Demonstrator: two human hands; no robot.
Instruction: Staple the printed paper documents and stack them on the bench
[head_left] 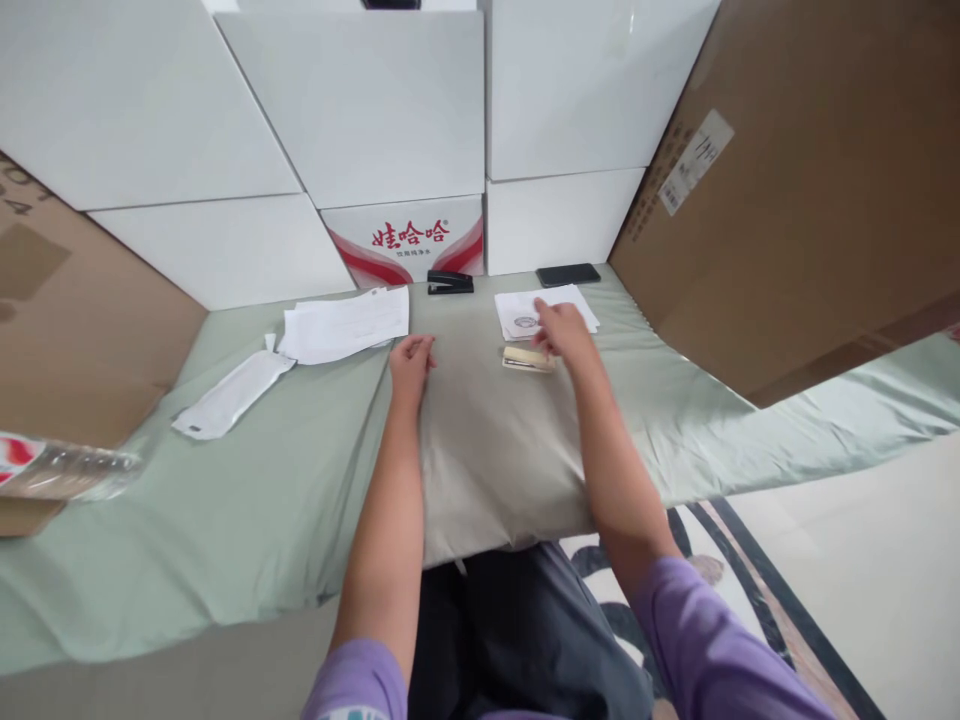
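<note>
My left hand point(412, 368) rests on the cloth with its fingers curled together; whatever they may hold is too small or hidden to tell. Just left of it lies a pile of white papers point(345, 327). My right hand point(564, 332) hovers over or touches a smaller stack of white sheets point(514, 308) bearing a dark printed drawing. Its index finger and thumb are apart, and the other fingers hang bent beside a cream stapler point(528, 360). Whether they touch the stapler I cannot tell. A black stapler point(450, 283) stands farther back, between the two paper piles.
Stacked white boxes point(352, 110) wall off the back. Large brown cartons stand at right point(795, 200) and left point(82, 330). A phone point(568, 275) lies behind the right stack. A white plastic packet point(234, 395) and a clear bottle point(75, 470) are on the green cloth point(285, 510).
</note>
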